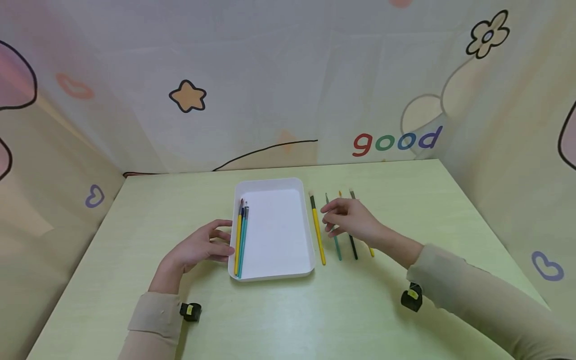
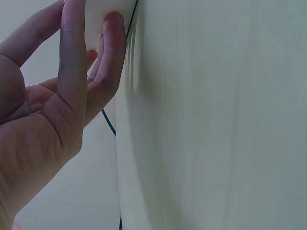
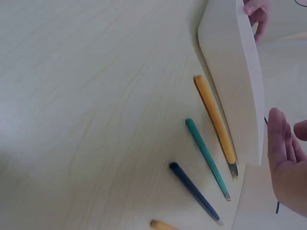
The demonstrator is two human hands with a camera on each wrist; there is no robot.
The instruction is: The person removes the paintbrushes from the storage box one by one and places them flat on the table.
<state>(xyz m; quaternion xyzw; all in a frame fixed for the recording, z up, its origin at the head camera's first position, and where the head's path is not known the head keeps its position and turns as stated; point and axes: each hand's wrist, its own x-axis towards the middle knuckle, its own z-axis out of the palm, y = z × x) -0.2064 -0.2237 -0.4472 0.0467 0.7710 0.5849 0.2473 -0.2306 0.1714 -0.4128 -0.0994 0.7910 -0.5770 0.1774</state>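
A white tray (image 1: 279, 230) lies on the table, with one yellow-handled paintbrush (image 1: 237, 245) and slim teal-handled paintbrushes (image 1: 243, 245) along its left inner side. My left hand (image 1: 202, 245) touches the tray's left wall from outside with loosely spread fingers. To the right of the tray, several paintbrushes lie side by side: a thick yellow one (image 1: 318, 232), a teal one (image 1: 337, 247), a dark one (image 1: 353, 248) and another yellow one (image 1: 371, 252). Over these hovers my right hand (image 1: 353, 218), its fingers loosely bent and holding nothing, hiding parts of the handles.
The pale wooden table (image 1: 279, 320) ends at a printed cloth backdrop (image 1: 288, 90), which also rises on both sides. A small black device (image 1: 191, 312) sits at the left cuff, and a similar black device (image 1: 411, 297) at the right.
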